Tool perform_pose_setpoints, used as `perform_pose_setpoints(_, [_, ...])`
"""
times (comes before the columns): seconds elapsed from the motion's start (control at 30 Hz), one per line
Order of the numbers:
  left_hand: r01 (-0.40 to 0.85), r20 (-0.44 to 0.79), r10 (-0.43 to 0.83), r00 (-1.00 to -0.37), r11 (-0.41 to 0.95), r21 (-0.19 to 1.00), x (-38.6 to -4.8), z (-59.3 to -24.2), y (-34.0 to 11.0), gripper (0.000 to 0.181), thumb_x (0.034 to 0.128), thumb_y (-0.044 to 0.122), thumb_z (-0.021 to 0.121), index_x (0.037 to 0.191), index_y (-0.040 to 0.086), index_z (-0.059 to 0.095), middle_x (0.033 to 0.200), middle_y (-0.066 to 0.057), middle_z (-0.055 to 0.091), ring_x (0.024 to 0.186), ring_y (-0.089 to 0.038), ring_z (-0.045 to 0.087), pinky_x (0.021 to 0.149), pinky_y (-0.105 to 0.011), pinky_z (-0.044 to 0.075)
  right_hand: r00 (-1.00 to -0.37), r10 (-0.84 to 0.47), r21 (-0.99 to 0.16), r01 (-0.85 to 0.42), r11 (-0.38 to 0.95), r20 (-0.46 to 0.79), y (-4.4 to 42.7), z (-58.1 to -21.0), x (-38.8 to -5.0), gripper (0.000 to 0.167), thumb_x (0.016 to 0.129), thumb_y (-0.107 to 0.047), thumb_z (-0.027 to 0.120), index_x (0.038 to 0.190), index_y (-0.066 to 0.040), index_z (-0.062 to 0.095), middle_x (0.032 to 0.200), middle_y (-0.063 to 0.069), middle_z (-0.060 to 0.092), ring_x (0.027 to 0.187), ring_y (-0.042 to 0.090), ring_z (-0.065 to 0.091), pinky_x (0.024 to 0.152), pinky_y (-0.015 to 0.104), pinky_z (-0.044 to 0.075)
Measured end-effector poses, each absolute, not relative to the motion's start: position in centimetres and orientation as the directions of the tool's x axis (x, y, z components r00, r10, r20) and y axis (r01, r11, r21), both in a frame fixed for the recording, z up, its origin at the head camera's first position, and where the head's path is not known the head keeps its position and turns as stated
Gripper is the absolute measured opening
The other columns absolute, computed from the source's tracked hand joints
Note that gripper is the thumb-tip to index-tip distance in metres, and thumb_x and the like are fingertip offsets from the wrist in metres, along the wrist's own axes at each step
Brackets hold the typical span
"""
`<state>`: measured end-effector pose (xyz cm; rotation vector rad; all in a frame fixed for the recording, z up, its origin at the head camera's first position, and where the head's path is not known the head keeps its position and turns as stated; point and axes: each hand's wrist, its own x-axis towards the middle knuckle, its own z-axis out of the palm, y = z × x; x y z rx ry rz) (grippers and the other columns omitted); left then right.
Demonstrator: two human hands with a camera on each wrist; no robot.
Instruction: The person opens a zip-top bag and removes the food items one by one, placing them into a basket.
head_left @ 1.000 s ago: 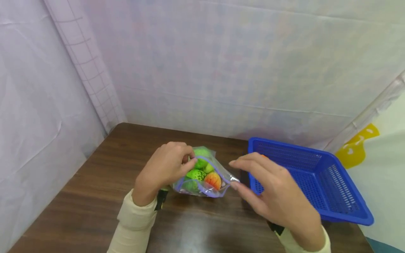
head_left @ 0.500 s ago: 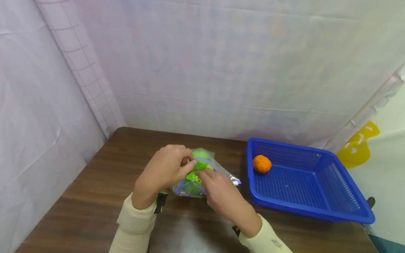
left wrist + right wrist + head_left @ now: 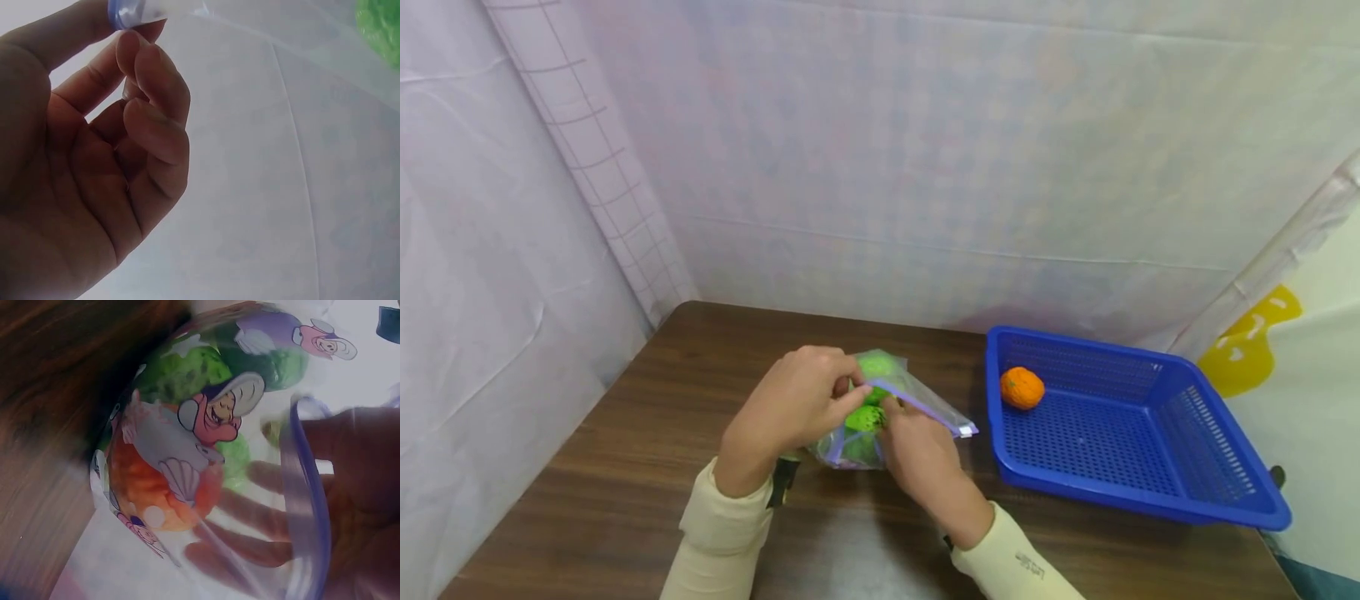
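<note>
A clear zip bag (image 3: 951, 414) with a purple zip strip lies on the table, holding several green fruits and an orange-red one. My left hand (image 3: 786, 404) pinches the bag's rim between thumb and forefinger; the purple strip (image 3: 119, 14) shows at those fingertips in the left wrist view. The right hand (image 3: 921, 454) reaches through the bag's mouth. Its fingers (image 3: 253, 528) spread inside, relaxed, close to the orange-red fruit (image 3: 150, 494) and a spotted green one (image 3: 194, 372). Printed cartoon figures on the plastic partly cover the fruits.
To the right stands a blue plastic basket (image 3: 1150, 505) with an orange (image 3: 1022, 388) in its left corner. Brown wooden table (image 3: 625, 483) surrounds the bag. White cloth (image 3: 940, 167) hangs behind and at the left.
My right hand has moved left from the bag's right corner into its mouth, uncovering the orange in the basket. The left hand keeps its pinch on the rim, nearly still.
</note>
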<state>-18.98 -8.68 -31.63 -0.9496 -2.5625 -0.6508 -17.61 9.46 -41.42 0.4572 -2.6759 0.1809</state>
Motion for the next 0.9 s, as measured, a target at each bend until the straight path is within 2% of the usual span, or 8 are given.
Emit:
perform_pose_setpoints(0.13, [0.683,0.435,0.542,-0.719,0.667,0.297,-19.0,-31.6,-8.5,0.008,0.0886,0.021,0.073,0.085,0.015,0.075,0.064,0.009,0.047,0.060,-0.006,0.043,0.055,-0.023,0.037,-0.907,-0.281,-0.088,-0.323,0.942,0.313,9.6,-41.5,-17.4,0.039,0.078,-0.036,0.084,0.097,-0.012,0.059,0.074,0.006,0.062,0.062,0.025,0.064,0.048,0.041,0.048])
perform_pose_setpoints(0.33, [0.690,0.428,0.553,-0.715,0.657,0.305,-19.0,-31.6,-8.5,0.008,0.0888,0.020,0.072,0.082,0.017,0.074,0.063,0.009,0.046,0.059,-0.005,0.042,0.053,-0.022,0.036,-0.933,-0.290,-0.134,-0.321,0.937,0.212,9.9,-41.5,-17.3,0.047,0.075,-0.034,0.086,0.104,-0.012,0.057,0.088,0.009,0.062,0.072,0.028,0.066,0.054,0.044,0.051])
perform_pose_setpoints(0.5, [0.691,0.417,0.559,-0.716,0.651,0.314,-18.9,-31.6,-8.3,0.008,0.0885,0.020,0.072,0.082,0.017,0.074,0.062,0.010,0.045,0.057,-0.004,0.041,0.052,-0.021,0.034,-0.938,-0.289,-0.138,-0.317,0.938,0.189,10.1,-41.9,-17.3,0.046,0.076,-0.024,0.082,0.113,-0.011,0.058,0.089,0.009,0.061,0.073,0.027,0.065,0.056,0.044,0.052])
perform_pose_setpoints(0.7, [0.692,0.402,0.567,-0.719,0.642,0.330,-18.9,-31.8,-8.1,0.009,0.0886,0.021,0.073,0.079,0.019,0.074,0.060,0.011,0.045,0.055,-0.002,0.039,0.050,-0.020,0.033,-0.935,-0.306,-0.113,-0.328,0.938,0.177,10.2,-42.4,-17.3,0.022,0.085,-0.014,0.072,0.101,-0.011,0.057,0.082,0.005,0.058,0.070,0.023,0.062,0.053,0.042,0.050])
perform_pose_setpoints(0.9, [0.690,0.402,0.566,-0.719,0.650,0.318,-18.9,-31.9,-7.9,0.011,0.0893,0.022,0.072,0.078,0.021,0.073,0.059,0.013,0.043,0.054,-0.001,0.038,0.050,-0.020,0.032,-0.933,-0.314,-0.103,-0.335,0.937,0.177,10.3,-42.7,-17.5,0.020,0.085,-0.013,0.072,0.096,-0.013,0.055,0.083,0.004,0.056,0.068,0.021,0.061,0.051,0.040,0.049])
